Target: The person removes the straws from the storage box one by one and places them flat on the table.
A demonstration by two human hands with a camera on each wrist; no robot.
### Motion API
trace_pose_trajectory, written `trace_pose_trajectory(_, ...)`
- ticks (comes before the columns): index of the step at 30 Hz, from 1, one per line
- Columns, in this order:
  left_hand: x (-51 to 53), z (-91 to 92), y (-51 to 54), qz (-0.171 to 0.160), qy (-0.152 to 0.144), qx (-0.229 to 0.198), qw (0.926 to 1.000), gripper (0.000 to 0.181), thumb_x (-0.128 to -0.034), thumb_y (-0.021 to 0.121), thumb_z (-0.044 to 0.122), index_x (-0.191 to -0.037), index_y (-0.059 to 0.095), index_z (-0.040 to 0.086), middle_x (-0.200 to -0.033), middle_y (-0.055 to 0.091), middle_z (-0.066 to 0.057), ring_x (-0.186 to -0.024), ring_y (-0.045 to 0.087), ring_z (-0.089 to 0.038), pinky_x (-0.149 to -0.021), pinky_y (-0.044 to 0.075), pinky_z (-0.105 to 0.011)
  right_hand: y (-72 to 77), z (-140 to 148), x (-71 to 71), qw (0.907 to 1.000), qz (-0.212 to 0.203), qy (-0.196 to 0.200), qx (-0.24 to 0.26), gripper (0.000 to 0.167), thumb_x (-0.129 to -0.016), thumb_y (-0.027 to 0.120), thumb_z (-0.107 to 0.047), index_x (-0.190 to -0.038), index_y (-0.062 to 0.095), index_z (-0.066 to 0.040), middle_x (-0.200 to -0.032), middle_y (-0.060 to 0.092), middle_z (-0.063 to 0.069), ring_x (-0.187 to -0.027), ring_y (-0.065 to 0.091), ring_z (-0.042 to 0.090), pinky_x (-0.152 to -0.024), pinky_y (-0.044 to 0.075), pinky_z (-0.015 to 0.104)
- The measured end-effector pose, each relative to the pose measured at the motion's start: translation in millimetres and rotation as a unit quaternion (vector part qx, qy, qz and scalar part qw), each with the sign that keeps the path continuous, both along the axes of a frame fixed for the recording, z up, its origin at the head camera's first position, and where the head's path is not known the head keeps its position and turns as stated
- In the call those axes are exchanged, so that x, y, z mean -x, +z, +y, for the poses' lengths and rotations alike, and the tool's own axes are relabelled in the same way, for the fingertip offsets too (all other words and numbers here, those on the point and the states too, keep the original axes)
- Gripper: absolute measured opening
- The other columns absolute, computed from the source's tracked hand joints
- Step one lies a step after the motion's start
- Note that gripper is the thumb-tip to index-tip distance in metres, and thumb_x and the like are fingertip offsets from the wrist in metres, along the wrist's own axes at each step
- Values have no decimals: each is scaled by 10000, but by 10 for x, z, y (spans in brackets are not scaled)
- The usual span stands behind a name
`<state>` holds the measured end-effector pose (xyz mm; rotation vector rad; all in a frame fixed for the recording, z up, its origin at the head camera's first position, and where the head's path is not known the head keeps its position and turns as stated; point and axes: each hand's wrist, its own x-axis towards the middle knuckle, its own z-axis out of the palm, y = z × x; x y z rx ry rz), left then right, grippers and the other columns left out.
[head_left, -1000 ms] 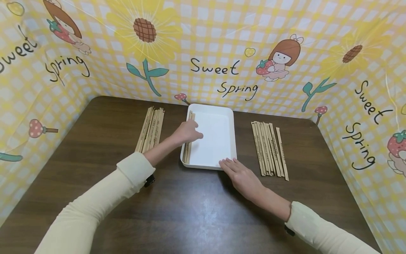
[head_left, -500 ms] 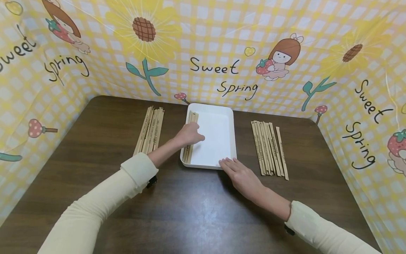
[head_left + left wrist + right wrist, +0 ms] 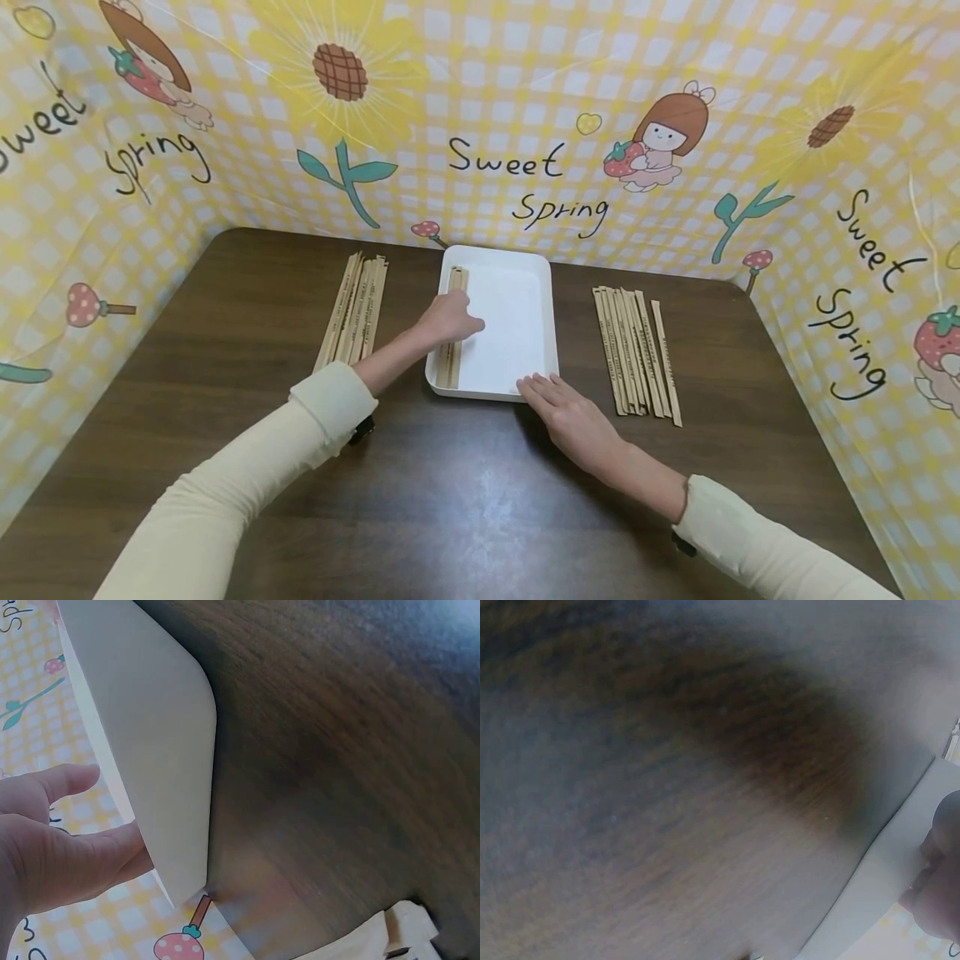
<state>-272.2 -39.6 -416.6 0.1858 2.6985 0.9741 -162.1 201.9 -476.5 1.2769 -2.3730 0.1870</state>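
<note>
A white rectangular tray (image 3: 512,333) stands at the middle back of the table. Inside it, a few slim sticks in brown paper wrappers (image 3: 452,367) lie lengthwise near the left wall. My left hand (image 3: 447,318) reaches over that wall onto these sticks, thumb held apart; its fingertips are hidden. In the left wrist view, fairly straight fingers of this hand (image 3: 67,855) pass behind the tray's wall (image 3: 165,742). My right hand (image 3: 573,423) rests its extended fingers on the tray's near right corner. The right wrist view catches only part of it, beside the tray side (image 3: 877,877).
One bunch of wrapped sticks (image 3: 356,308) lies left of the tray, partly behind my left forearm. Another bunch (image 3: 626,350) is on the right, with a single stick (image 3: 667,362) slightly apart. A checked cloth (image 3: 510,100) hangs round the dark wooden table (image 3: 480,508).
The sticks in the tray have shifted slightly right, away from the left wall, under my left hand, which has moved a little right and nearer. My right hand stays in place.
</note>
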Motion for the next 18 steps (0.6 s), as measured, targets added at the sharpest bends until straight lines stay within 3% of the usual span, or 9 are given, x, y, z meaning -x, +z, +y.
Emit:
trace_pose_trajectory(9,33,12,-37,80,13,119,9999,299,-877,595,106,-667,383,102,-615,362,-9,-516,342,-128,-461,301,-242,3,0,0,10000,-36,20,22,510,-768,653,163,-1271,616,88,-1193,673,217,-1139,640,312,-1019,472,443)
trace_pose_trajectory(18,57,10,-96,144,-57,33,9999,381,-854,550,12,-595,299,135,-532,276,33,-450,263,-86,-418,230,-210,-21,7,14,10000,-46,44,37,528,-754,663,165,-1275,608,96,-1199,668,223,-1136,640,317,-1005,483,448)
